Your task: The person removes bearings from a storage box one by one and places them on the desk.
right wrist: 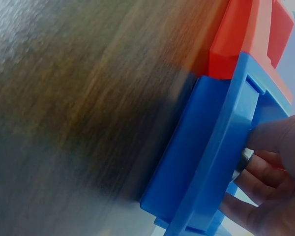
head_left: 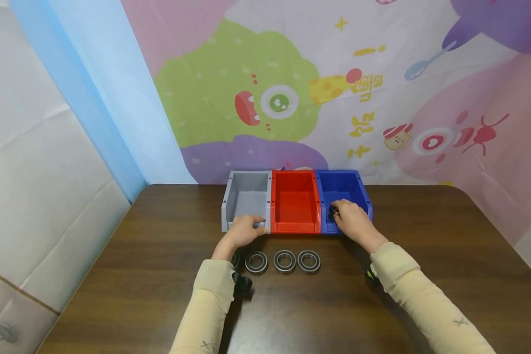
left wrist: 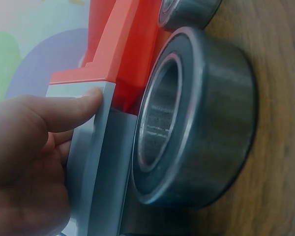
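Observation:
My left hand is at the front of the grey bin. In the left wrist view its thumb lies along the bin's front lip while the other fingers reach behind it, gripping the lip. Over the front of the blue bin, my right hand pinches a metal ball bearing between thumb and fingers. The hand and the bin's lip hide part of that bearing. A large bearing stands close to the left wrist camera, in front of the grey bin.
Between the grey and blue bins sits a red bin, joined side by side with them. In front lie several bearings in a row, among them a middle one and a right one. A patterned cloth hangs behind the wooden table.

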The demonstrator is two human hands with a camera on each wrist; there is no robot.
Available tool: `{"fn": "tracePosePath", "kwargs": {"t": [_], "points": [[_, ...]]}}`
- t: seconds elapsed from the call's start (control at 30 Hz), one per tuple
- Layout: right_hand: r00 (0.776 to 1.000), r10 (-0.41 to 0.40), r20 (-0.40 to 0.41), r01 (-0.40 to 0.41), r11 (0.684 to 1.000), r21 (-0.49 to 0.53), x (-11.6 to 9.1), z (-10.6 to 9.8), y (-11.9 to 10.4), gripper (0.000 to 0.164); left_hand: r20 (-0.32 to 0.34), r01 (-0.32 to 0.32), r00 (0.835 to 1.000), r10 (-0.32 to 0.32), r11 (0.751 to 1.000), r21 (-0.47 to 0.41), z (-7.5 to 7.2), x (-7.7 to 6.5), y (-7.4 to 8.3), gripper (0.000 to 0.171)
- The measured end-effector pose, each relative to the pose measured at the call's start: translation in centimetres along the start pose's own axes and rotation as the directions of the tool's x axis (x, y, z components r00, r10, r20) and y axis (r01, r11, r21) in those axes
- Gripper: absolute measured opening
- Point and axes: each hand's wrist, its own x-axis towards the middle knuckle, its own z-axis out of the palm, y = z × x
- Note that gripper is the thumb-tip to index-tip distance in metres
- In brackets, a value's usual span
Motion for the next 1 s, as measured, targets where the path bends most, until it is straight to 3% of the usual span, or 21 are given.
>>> {"fn": "tracePosePath", "kwargs": {"t": [0.37, 1.0], "points": [[0.996, -0.054, -0.065, 0.054, 0.999, 0.003, -0.7, 0.3, 0.0, 0.024, -0.002, 0.002, 1.000, -0.002, 1.000, 0.005, 0.3, -0.3, -0.3, 0.036], [0.982, -0.123, -0.146, 0.127, 0.992, 0.016, -1.9, -1.0, -0.4, 0.025, -0.010, 0.014, 1.000, -0.014, 1.000, -0.007, 0.2, -0.1, 0.1, 0.037]]}}
